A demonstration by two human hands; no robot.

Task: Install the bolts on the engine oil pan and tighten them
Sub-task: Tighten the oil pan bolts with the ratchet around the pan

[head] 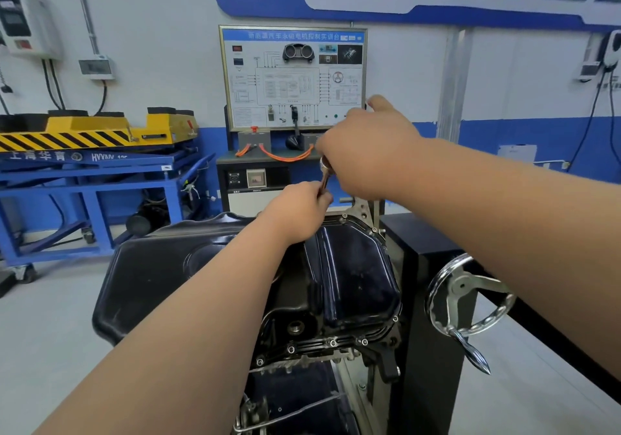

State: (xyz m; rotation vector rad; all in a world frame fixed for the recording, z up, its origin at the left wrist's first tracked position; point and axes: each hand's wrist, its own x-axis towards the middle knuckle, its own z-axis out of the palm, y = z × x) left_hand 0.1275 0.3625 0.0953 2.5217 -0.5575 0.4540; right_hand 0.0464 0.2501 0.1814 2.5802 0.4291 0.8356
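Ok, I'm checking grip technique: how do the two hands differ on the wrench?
The left hand grips the wrench low down, just above the pan; the right hand covers its top, higher up. The right hand sticks one finger out; the left hand shows none. Both hold the wrench.

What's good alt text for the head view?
Both hands hold a chrome wrench at the far edge of a black engine oil pan: the left hand grips its lower end, the right hand closes over its top. Bolts sit along the pan's near flange; a chrome handwheel stands to the right.
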